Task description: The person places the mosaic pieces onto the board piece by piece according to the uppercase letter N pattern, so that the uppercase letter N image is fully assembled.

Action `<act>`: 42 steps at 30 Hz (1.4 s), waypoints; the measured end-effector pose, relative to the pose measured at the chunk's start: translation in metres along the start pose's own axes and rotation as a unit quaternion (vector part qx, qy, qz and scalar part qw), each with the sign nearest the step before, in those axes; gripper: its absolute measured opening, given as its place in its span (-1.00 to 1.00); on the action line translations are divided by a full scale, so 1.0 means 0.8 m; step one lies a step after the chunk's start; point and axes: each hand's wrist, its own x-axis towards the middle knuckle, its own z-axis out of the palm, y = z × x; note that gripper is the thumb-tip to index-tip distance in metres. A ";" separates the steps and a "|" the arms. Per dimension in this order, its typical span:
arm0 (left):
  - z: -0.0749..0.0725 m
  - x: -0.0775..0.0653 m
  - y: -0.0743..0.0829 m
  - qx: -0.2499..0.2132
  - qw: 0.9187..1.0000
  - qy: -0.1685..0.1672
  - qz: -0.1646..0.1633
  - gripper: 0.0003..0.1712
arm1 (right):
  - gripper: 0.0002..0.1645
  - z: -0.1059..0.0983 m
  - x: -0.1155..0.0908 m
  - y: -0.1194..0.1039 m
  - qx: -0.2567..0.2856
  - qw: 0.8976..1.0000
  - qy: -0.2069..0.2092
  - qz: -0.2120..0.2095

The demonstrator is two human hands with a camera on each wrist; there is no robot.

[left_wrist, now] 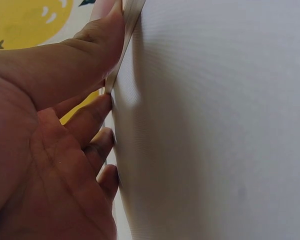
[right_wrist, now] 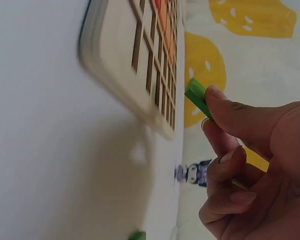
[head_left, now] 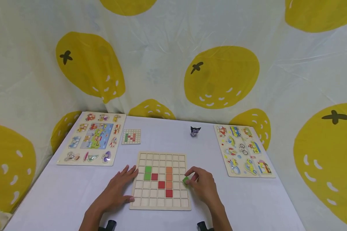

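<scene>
A wooden grid board point(head_left: 145, 193) lies in the middle of the white table, its cells partly filled with two green tiles point(head_left: 147, 172), three red tiles point(head_left: 161, 184) and three orange tiles point(head_left: 169, 177). My left hand point(head_left: 115, 191) rests along the board's left edge, thumb and fingertips against its side. At the right edge, my right hand point(head_left: 203, 186) pinches a green tile point(right_wrist: 199, 96) between thumb and index finger, held above the board's rim. The other fingers of that hand are curled in.
A small pattern card point(head_left: 131, 136) lies behind the board at left. Picture puzzle boards stand at far left point(head_left: 118, 125) and far right point(head_left: 231, 171). A small dark figurine point(head_left: 194, 131) is at the back. Another green piece point(right_wrist: 137, 235) shows low in the right wrist view.
</scene>
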 end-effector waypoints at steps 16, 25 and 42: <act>0.004 -0.001 -0.001 0.001 1.000 0.020 0.017 0.19 | -0.73 0.047 -0.011 -0.053 0.034 0.997 -0.044 -0.048; 0.000 -0.001 0.000 -0.012 1.000 0.001 0.001 0.18 | -0.76 0.079 -0.011 -0.076 0.030 0.995 -0.064 -0.075; 0.000 -0.002 0.000 -0.020 1.000 -0.001 0.000 0.17 | -0.68 0.116 -0.003 -0.099 -0.021 0.995 -0.060 -0.082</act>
